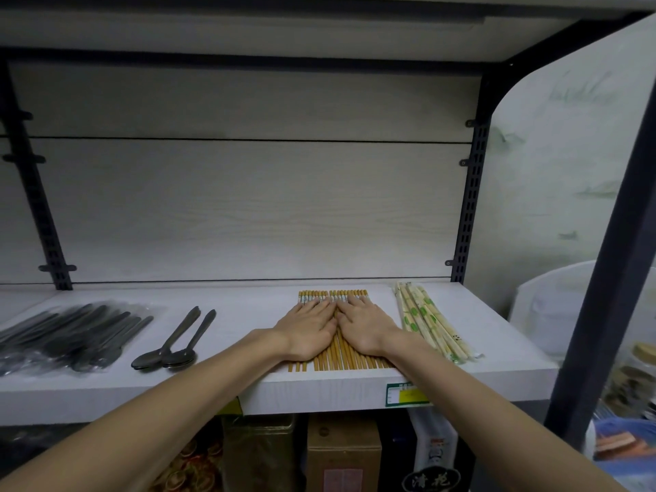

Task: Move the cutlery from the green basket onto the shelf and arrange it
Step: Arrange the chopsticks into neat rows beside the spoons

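Both hands flat on the chopsticks, no grip closed

Left hand (pixel 308 331) and right hand (pixel 365 326) press side by side, fingers straight, on the bamboo chopsticks (pixel 337 356) on the shelf (pixel 248 307), probably levelling the row; wrapped chopsticks (pixel 429 321) lie right, spoons (pixel 174 344) left, basket unseen

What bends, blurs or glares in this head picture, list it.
Head view: wide-angle distortion bows the shelf edge and tilts the uprights; the bagged dark cutlery glints through plastic; the spoons show soft highlights; both flat hands, left hand and right hand, are sharp on the chopsticks; the lower-right corner is blurred.
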